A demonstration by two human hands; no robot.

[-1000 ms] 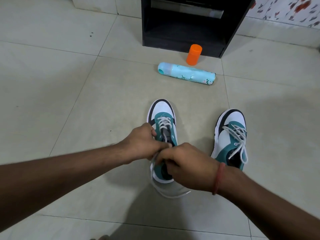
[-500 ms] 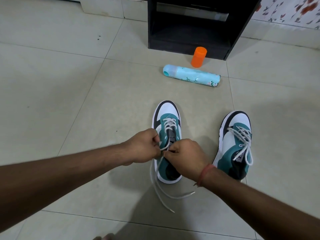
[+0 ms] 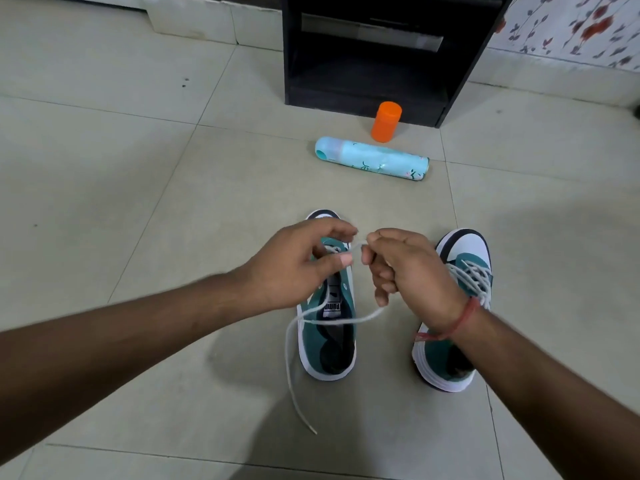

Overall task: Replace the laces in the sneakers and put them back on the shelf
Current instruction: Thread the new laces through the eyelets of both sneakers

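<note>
White lace is pinched by the left hand and the right hand above one green shoe, beside the other shoe, with a blue can and orange cap before the black shelf.

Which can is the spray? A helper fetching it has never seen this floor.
Find the black shelf unit at the wall. On the tiles in front lies the spray can, on its side. Pale blue and long, unlike the short orange cap standing behind it.
</note>
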